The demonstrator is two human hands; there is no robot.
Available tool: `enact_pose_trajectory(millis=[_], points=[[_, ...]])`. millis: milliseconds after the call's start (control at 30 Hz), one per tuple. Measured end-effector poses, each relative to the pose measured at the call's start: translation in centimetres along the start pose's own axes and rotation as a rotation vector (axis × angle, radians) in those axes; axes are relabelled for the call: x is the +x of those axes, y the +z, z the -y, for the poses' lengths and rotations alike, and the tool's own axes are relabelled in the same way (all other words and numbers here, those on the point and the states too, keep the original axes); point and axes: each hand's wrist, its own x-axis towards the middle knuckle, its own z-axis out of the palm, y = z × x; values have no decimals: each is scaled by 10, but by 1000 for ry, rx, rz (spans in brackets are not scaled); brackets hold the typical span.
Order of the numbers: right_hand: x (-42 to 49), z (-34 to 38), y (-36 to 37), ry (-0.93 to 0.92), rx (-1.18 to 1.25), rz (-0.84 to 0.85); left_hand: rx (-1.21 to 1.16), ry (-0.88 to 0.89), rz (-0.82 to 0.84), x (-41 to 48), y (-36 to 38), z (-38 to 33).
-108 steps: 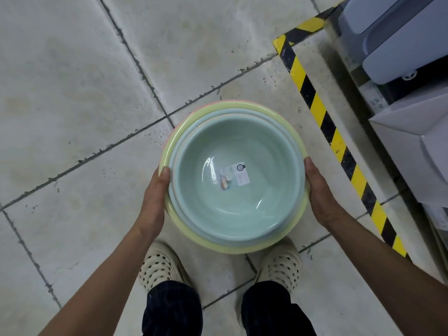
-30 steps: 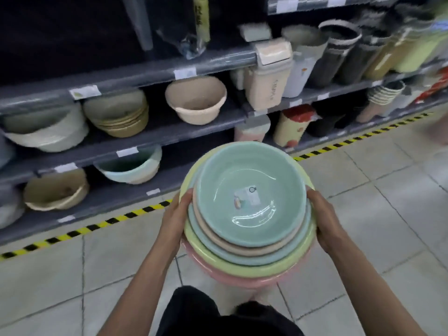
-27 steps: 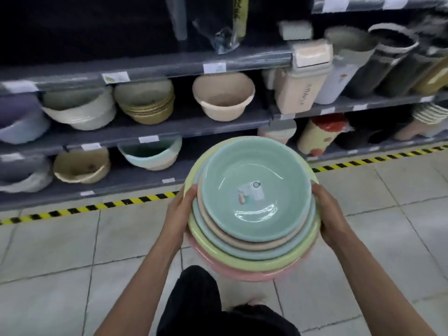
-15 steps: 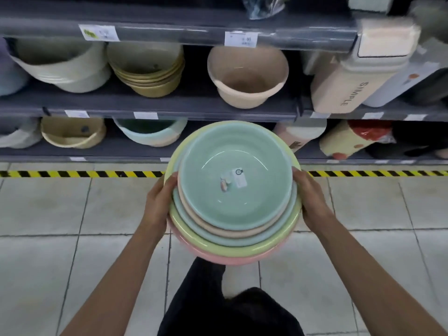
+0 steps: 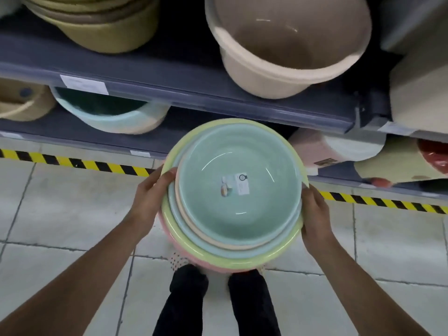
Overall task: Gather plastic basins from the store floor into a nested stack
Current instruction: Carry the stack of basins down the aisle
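I hold a nested stack of plastic basins in front of me, above my feet. The top basin is mint green with a small label in its bottom; under it show beige, pale blue, yellow-green and pink rims. My left hand grips the stack's left rim, thumb over the edge. My right hand grips the right rim the same way. The stack's far edge reaches the front of the lower shelf.
Grey store shelves stand right ahead. A beige tub and olive basins sit on the upper shelf; a pale blue basin and pink and cream items sit below. Black-and-yellow tape marks the tiled floor.
I have stepped closer to the shelves with the stack. The shelves now fill the top of the view. Both hands keep their hold on the rims.
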Motion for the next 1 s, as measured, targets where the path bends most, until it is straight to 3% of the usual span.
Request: enact_pose_trajectory(millis=[367,600,800,1000], points=[[199,-103,32,16,-3,100,13,-71,-80,180,47,99],[279,-101,47,58,-25,95,-3,-106,-150,254,83,116],[330,-92,49,62,-124,202,-22,-80,-193,290,107,113],[389,-92,66,112,-42,141,-62,-93,-217,321,118,99]])
